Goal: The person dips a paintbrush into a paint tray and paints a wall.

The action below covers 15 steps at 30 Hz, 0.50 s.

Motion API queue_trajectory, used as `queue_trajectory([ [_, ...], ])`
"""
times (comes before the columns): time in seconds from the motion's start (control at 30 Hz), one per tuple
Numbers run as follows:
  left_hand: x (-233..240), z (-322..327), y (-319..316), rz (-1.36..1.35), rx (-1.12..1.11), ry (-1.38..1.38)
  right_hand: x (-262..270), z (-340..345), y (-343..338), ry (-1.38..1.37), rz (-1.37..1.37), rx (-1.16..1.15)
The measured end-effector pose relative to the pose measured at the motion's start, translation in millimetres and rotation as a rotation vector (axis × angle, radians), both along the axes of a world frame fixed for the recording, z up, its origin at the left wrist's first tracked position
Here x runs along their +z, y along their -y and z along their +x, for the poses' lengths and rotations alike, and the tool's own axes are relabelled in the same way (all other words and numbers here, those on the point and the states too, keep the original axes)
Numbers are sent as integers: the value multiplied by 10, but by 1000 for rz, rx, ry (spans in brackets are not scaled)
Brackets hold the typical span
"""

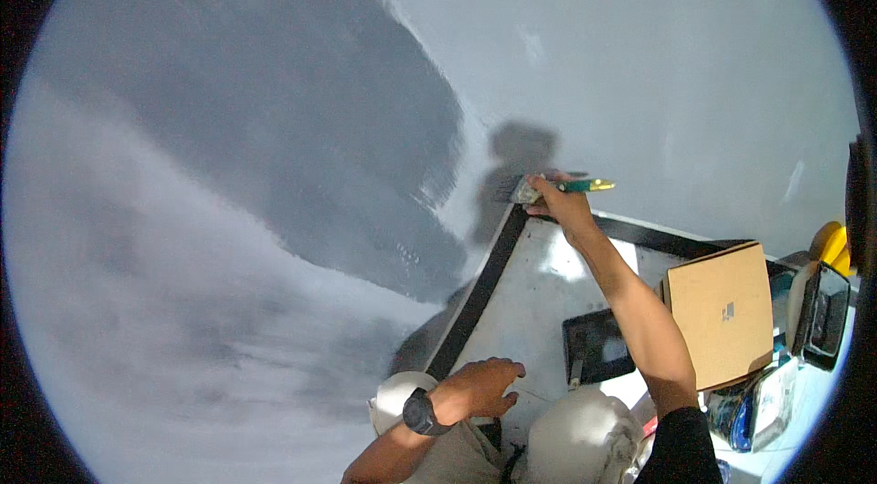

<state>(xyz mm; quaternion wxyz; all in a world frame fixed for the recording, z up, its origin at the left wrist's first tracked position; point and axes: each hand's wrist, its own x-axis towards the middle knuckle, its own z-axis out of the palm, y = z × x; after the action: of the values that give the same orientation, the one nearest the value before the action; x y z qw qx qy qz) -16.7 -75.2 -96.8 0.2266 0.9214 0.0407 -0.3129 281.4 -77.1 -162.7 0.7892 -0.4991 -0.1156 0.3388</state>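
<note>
My right hand (563,204) grips a paintbrush with a green, yellow-tipped handle (582,185). Its paint-crusted head (525,191) is at the grey wall, just above the corner of the dark skirting (490,275); my fingers partly cover it. To the left, the wall bears a broad patch of darker grey paint (329,114) with brushy edges. My left hand (488,385), a black watch on its wrist, hovers near my knee with loosely bent fingers apart and nothing in them. Between my arms, a black shallow tray-like object (599,340) lies on the pale floor (527,299), partly behind my right forearm.
A cardboard box (719,316) stands right of my right forearm, close to the skirting. Beyond it are a dark-rimmed container (825,316) and a yellow object (832,248). Nearer me sits a clear container with something blue (750,415). My light-coloured trouser knees (575,432) fill the bottom.
</note>
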Motion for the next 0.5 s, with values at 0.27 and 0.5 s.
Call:
queue_trajectory([
  [0.27, 1606, -239, 878, 7, 80, 495, 770, 133, 86, 383, 3, 18],
  [0.5, 1061, -525, 865, -1, 173, 546, 1629, 166, -328, 663, 106, -40],
])
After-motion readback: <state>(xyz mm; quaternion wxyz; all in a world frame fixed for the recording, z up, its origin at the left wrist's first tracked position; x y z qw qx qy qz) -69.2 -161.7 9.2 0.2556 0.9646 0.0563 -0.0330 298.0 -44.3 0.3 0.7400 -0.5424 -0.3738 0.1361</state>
